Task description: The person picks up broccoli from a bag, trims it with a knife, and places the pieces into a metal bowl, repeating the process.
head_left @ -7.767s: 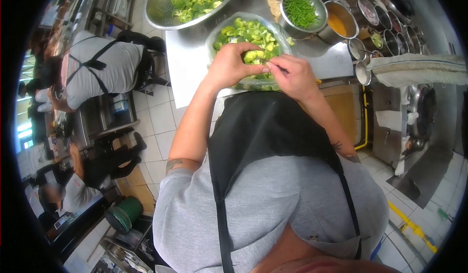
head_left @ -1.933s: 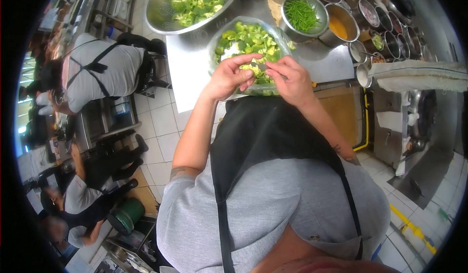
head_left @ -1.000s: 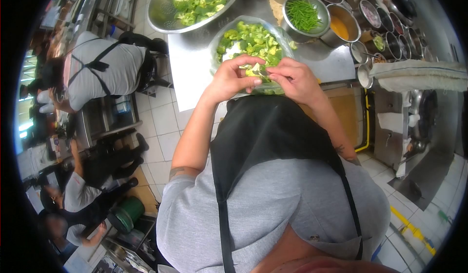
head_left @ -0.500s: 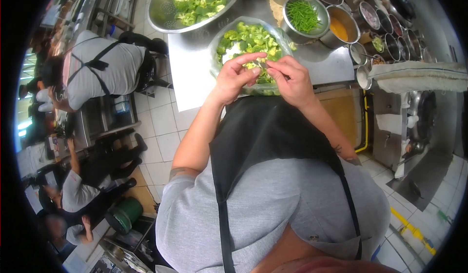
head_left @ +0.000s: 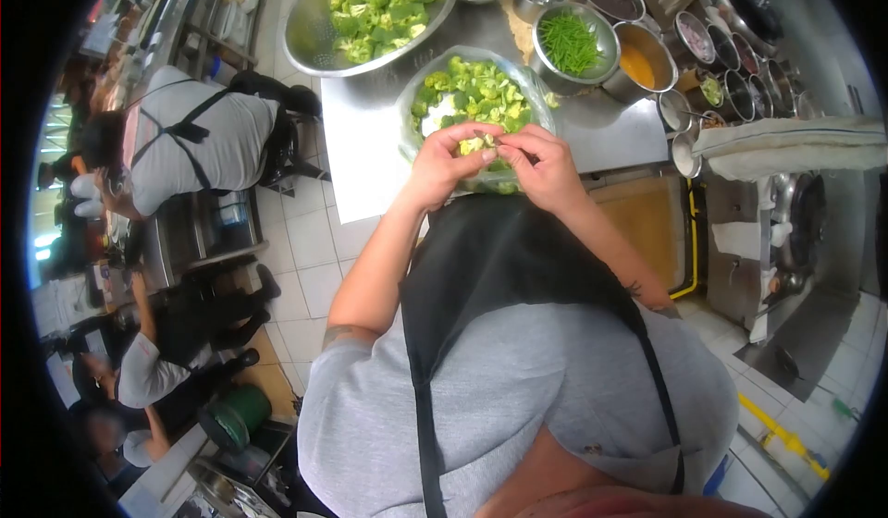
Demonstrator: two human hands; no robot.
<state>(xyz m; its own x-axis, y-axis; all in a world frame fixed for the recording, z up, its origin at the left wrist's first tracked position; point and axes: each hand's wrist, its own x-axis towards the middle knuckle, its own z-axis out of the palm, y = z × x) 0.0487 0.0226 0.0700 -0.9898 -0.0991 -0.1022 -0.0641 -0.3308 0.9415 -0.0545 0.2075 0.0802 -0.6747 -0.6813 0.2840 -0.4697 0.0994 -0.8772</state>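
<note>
Over the front of a clear plastic bag of broccoli, my two hands meet close together. My left hand is closed with a pale green broccoli floret between thumb and fingers. Facing it, my right hand is pinched shut on what looks like a small knife; only a short dark bit of it shows beside the floret, and its handle is hidden in the fingers. Beyond the bag on the left stands a large perforated metal colander holding more cut broccoli.
A steel worktable carries the bag and colander. Right of them stand a bowl of chopped green stalks, a pot of orange liquid and several other pots. A cloth hangs at right. A co-worker stands at left, others behind.
Both hands have drawn closer together and sit slightly lower in view. The floret between the left fingers now shows more plainly. At left, a co-worker's arm has shifted.
</note>
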